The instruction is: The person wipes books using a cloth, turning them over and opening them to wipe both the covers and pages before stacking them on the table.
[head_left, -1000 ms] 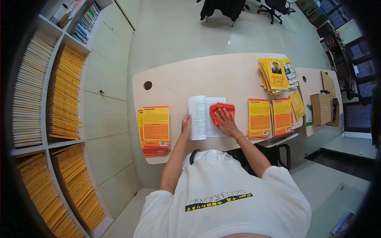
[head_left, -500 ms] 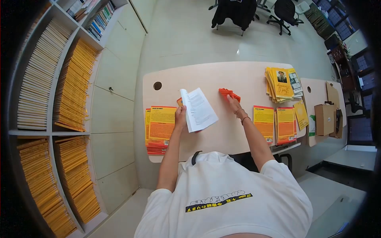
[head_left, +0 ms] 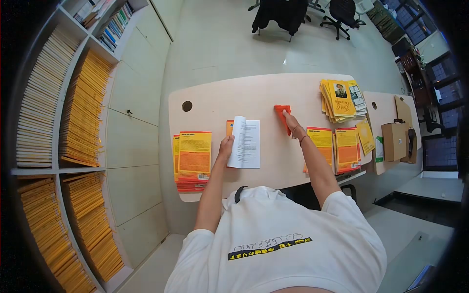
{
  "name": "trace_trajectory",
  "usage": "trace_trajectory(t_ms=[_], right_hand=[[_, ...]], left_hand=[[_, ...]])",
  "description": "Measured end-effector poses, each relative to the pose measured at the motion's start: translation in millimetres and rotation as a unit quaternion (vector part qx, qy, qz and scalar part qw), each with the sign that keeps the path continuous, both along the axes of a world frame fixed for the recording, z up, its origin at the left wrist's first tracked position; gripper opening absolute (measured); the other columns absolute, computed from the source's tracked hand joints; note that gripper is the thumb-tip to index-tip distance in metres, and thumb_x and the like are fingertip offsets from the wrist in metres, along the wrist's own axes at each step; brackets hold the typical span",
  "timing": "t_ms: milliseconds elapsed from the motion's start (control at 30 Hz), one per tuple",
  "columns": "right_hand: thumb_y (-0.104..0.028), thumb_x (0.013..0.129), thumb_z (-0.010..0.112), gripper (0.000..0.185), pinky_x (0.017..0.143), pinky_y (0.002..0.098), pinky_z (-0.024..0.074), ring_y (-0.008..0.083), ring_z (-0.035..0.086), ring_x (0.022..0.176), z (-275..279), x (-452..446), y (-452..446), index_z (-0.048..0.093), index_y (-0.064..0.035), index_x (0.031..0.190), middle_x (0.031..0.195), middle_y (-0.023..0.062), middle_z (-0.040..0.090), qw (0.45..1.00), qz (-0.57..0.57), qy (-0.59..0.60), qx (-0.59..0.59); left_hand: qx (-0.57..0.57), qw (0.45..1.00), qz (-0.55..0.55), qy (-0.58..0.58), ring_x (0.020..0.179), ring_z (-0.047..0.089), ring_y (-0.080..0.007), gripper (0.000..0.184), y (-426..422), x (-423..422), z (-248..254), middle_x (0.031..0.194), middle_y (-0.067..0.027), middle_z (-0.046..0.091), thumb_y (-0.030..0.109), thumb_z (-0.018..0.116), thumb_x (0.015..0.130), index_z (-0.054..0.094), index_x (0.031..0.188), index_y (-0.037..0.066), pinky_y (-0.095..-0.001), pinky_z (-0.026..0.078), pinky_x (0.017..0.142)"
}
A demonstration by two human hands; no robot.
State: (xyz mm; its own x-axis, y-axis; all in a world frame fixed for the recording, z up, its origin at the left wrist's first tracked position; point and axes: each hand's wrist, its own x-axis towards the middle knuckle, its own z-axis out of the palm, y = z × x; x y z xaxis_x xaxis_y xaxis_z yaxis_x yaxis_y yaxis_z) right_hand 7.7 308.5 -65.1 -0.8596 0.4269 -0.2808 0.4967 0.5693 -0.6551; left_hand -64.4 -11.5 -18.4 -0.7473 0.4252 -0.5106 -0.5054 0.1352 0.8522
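Open book (head_left: 252, 144): I find its print too small to read.
Orange cloth (head_left: 281, 109): partly hidden from me by the right grip (head_left: 290, 121).
Yellow-and-orange books (head_left: 321, 139): the right forearm (head_left: 312, 158) blocks some.
Black office chair (head_left: 342, 10): I lose its top at the upper edge.

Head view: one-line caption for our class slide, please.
Over a pale table, the left hand holds an open book, the right hand a red cloth.
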Motion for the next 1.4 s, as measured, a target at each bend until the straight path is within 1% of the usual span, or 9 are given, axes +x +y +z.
trace_trajectory(t_ms=[400, 433, 567, 600, 767, 1000, 1100, 1167, 1400], right_hand=[[-0.045, 0.094, 0.043, 0.060, 0.096, 0.0515, 0.0375, 0.0350, 0.041, 0.130, -20, -43, -97, 0.036, -0.0125, 0.144, 0.145, 0.0166, 0.039, 0.986, 0.122, 0.042, 0.109], [-0.038, 0.094, 0.042, 0.062, 0.103, 0.0603, 0.0261, 0.0382, 0.023, 0.141, -9, -20, -117, 0.028, -0.0142, 0.148, 0.156, 0.0147, 0.021, 0.963, 0.211, 0.004, 0.170], [-0.037, 0.089, 0.046, 0.066, 0.110, 0.0600, 0.0125, 0.0348, 0.012, 0.146, 21, 81, -178, 0.028, -0.0153, 0.150, 0.159, 0.0108, 0.013, 0.916, 0.322, 0.078, 0.228], [-0.035, 0.089, 0.045, 0.064, 0.113, 0.0553, 0.0046, 0.0295, 0.012, 0.147, 24, 105, -180, 0.031, -0.0166, 0.149, 0.158, 0.0097, 0.018, 0.906, 0.353, 0.121, 0.201], [-0.038, 0.090, 0.042, 0.062, 0.114, 0.0523, 0.0032, 0.0248, 0.015, 0.147, 29, 115, -166, 0.033, -0.0210, 0.149, 0.158, 0.0072, 0.020, 0.873, 0.419, 0.118, 0.217], [-0.035, 0.091, 0.043, 0.064, 0.108, 0.0639, 0.0173, 0.0305, 0.009, 0.146, 19, -23, -126, 0.025, -0.0185, 0.151, 0.160, 0.0070, 0.011, 0.954, 0.231, 0.013, 0.191], [-0.043, 0.093, 0.041, 0.062, 0.110, 0.0565, 0.0222, 0.0317, 0.015, 0.145, 64, -77, -109, 0.032, -0.0159, 0.148, 0.159, 0.0084, 0.016, 0.965, 0.207, -0.123, 0.100], [-0.050, 0.091, 0.039, 0.064, 0.096, 0.0463, 0.0413, 0.0330, 0.047, 0.124, 74, -85, -101, 0.040, -0.0113, 0.142, 0.140, 0.0157, 0.045, 0.984, -0.050, -0.123, -0.121], [-0.047, 0.092, 0.039, 0.059, 0.092, 0.0475, 0.0425, 0.0337, 0.050, 0.119, 75, -78, -103, 0.043, -0.0094, 0.138, 0.137, 0.0165, 0.047, 0.989, -0.010, -0.121, -0.084]], left_hand=[[-0.002, 0.999, 0.028, 0.042, 0.072, 0.051, -0.0109, 0.028, -11, 2, -17, 0.082, -0.0044, 0.058, 0.028, 0.042, 0.100, 0.055, 0.091, 0.005, -0.0255, 0.043, 0.067], [0.004, 0.999, 0.036, 0.036, 0.072, 0.051, -0.0109, 0.029, -13, 2, -14, 0.082, -0.0045, 0.058, 0.028, 0.042, 0.101, 0.055, 0.091, 0.005, -0.0254, 0.043, 0.067], [0.017, 0.998, 0.051, 0.015, 0.072, 0.052, -0.0108, 0.029, -16, 1, -15, 0.082, -0.0045, 0.059, 0.028, 0.042, 0.101, 0.056, 0.092, 0.005, -0.0250, 0.043, 0.066], [0.020, 0.998, 0.051, 0.008, 0.071, 0.052, -0.0107, 0.028, -17, 1, -17, 0.082, -0.0044, 0.059, 0.028, 0.042, 0.100, 0.056, 0.093, 0.005, -0.0248, 0.043, 0.066], [0.036, 0.998, 0.053, -0.015, 0.070, 0.052, -0.0100, 0.027, -17, 0, -24, 0.082, -0.0039, 0.060, 0.027, 0.045, 0.100, 0.059, 0.096, 0.005, -0.0237, 0.043, 0.065], [0.046, 0.994, 0.081, -0.055, 0.071, 0.055, -0.0112, 0.025, -18, -7, -26, 0.085, -0.0041, 0.062, 0.024, 0.046, 0.098, 0.061, 0.096, 0.004, -0.0233, 0.044, 0.067], [0.053, 0.995, 0.073, -0.052, 0.073, 0.055, -0.0122, 0.026, -18, -9, -11, 0.086, -0.0051, 0.062, 0.024, 0.046, 0.098, 0.061, 0.097, 0.003, -0.0244, 0.044, 0.069], [0.061, 0.995, 0.065, -0.055, 0.075, 0.055, -0.0132, 0.026, -19, -7, 3, 0.088, -0.0061, 0.063, 0.024, 0.046, 0.098, 0.061, 0.098, 0.003, -0.0255, 0.044, 0.070], [0.062, 0.995, 0.041, -0.070, 0.081, 0.057, -0.0160, 0.029, -18, 5, 9, 0.093, -0.0089, 0.065, 0.024, 0.045, 0.097, 0.061, 0.103, 0.001, -0.0282, 0.044, 0.075]])
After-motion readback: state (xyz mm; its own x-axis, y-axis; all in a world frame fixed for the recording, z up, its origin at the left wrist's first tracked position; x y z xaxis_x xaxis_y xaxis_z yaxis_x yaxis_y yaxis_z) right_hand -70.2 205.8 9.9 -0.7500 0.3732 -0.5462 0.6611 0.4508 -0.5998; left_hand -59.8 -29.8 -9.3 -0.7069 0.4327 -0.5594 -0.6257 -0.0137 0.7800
